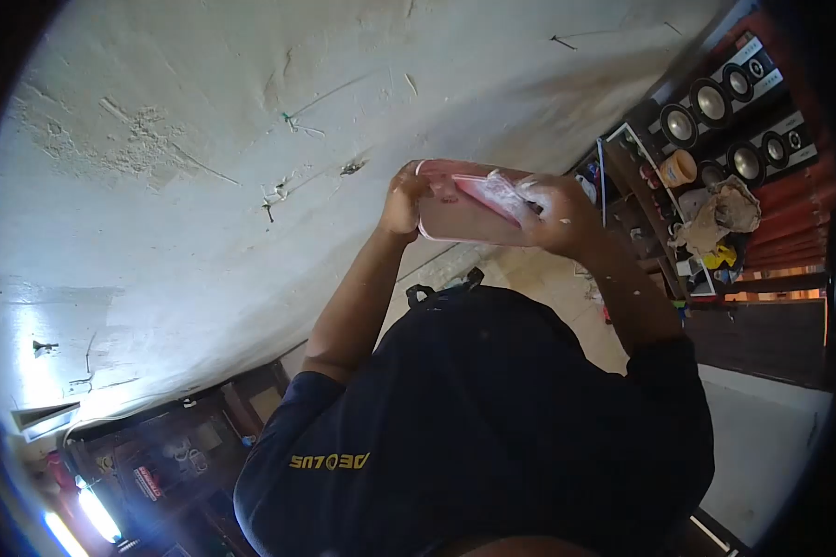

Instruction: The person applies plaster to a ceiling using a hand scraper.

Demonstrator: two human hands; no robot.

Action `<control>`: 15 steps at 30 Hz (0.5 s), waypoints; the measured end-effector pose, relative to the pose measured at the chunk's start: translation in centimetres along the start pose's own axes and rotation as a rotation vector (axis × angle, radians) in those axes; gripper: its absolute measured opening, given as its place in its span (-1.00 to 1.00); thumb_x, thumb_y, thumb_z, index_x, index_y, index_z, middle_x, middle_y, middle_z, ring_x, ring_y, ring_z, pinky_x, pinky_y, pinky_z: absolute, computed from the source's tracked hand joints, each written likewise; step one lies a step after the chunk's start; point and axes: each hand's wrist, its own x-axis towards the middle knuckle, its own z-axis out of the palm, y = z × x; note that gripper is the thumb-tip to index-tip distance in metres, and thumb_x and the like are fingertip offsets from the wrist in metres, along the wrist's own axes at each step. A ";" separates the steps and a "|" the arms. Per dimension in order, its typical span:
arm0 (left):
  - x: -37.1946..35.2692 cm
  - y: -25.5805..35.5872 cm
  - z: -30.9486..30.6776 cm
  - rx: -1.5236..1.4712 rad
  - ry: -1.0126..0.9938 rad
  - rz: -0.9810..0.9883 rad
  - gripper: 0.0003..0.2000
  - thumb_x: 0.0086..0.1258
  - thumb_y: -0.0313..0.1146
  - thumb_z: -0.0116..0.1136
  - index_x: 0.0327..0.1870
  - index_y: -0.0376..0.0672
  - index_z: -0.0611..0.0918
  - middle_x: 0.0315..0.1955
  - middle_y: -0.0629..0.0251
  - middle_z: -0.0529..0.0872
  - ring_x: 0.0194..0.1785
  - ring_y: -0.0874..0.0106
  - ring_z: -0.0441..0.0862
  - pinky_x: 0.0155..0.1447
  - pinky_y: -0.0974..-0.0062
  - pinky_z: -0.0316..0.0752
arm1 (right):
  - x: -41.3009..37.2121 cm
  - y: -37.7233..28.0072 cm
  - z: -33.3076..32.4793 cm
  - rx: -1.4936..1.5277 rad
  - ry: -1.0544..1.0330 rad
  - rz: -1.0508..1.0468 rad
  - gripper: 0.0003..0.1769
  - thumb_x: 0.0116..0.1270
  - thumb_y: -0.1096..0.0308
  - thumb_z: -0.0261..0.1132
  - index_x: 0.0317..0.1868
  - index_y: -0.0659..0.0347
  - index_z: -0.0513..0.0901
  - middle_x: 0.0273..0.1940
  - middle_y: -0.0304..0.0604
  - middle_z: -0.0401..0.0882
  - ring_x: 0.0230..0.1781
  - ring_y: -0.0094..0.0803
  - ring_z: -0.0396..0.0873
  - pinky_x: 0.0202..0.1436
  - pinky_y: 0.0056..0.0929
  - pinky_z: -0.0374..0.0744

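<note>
My left hand (401, 202) is closed round the left end of a pink, shallow plastic tray (464, 221) with rounded corners, held up in front of the wall. My right hand (562, 215) is closed at the tray's other end on a flat pink scraper (478, 190), whose edge lies over the tray. White paste (503, 193) coats the scraper near my fingers. White smears show on my right fingers, with a few specks along that forearm. How the right fingers wrap the scraper is partly hidden.
A rough, pale wall (204, 186) with flaking patches and nails fills the left and top. Speakers (711, 102), a cluttered shelf (655, 186) and a red curtain (794, 218) stand right. A lit tube lamp (97, 515) and dark cabinet (176, 455) are lower left.
</note>
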 end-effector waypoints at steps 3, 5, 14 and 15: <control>-0.3 1.0 0.2 -0.123 -0.042 -0.040 -0.64 0.07 -0.48 -0.14 -0.08 -0.35 0.52 -0.20 0.12 0.61 -0.13 0.31 0.57 -0.03 0.43 0.49 | 0.6 -0.7 -3.3 -0.066 -0.004 0.081 -0.82 0.08 0.38 0.25 -0.38 0.36 0.63 -0.39 0.11 0.59 -0.36 0.08 0.57 -0.21 -0.15 0.55; -0.4 1.3 0.4 -0.160 -0.069 -0.063 -0.64 0.08 -0.48 -0.15 -0.08 -0.35 0.52 -0.19 0.13 0.61 -0.13 0.31 0.57 -0.02 0.43 0.49 | -0.2 0.2 -2.5 -0.133 0.021 0.102 -0.82 0.08 0.38 0.25 -0.37 0.35 0.64 -0.37 0.12 0.60 -0.31 0.06 0.57 -0.18 -0.14 0.54; -0.4 2.1 1.3 -0.070 -0.049 -0.073 -0.64 0.09 -0.48 -0.16 -0.06 -0.34 0.52 -0.19 0.13 0.61 -0.12 0.30 0.57 0.00 0.39 0.50 | -0.1 -2.0 -4.0 -0.083 0.176 0.181 -0.78 0.06 0.37 0.27 -0.33 0.36 0.65 -0.33 0.12 0.63 -0.31 0.00 0.62 -0.16 -0.22 0.58; 0.0 1.6 0.8 -0.095 -0.077 -0.067 -0.63 0.08 -0.48 -0.16 -0.06 -0.34 0.52 -0.19 0.13 0.61 -0.11 0.30 0.58 0.01 0.38 0.50 | 0.1 -3.9 -5.2 -0.166 0.133 0.244 -0.76 0.07 0.35 0.27 -0.31 0.36 0.66 -0.31 0.13 0.63 -0.28 -0.03 0.63 -0.11 -0.24 0.57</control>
